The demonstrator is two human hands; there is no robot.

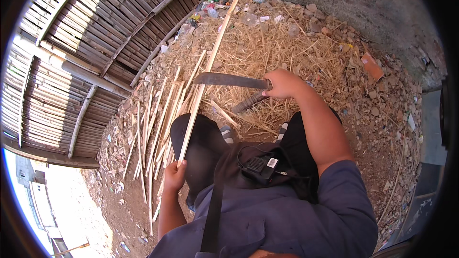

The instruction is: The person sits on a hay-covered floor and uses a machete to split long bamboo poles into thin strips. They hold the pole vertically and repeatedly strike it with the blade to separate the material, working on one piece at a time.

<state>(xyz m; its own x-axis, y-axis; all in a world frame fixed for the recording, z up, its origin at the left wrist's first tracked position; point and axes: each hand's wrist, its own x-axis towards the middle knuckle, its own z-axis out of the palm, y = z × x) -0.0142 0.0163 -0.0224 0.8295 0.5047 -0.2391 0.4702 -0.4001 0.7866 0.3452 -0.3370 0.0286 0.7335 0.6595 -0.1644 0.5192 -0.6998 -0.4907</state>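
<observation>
My left hand (174, 175) grips the lower end of a long, pale bamboo strip (228, 19) beside my left knee. The strip slants up and away to the far edge of the view. My right hand (285, 84) is wrapped round the handle of a machete (230, 80), whose handle is mostly hidden by the fingers. Its dark, curved blade points left and lies across the strip; whether it touches cannot be seen. Just below the blade, a dark ribbed stick (248, 102) rests at a slant over the shavings, its kind unclear.
Several cut bamboo strips (161, 119) lie piled left of my knees. Straw-like shavings (282, 48) cover the ground ahead, with litter (213, 12) beyond. A bamboo slat wall (91, 38) stands left, a brick wall (363, 5) far right. A black device (260, 166) rests at my waist.
</observation>
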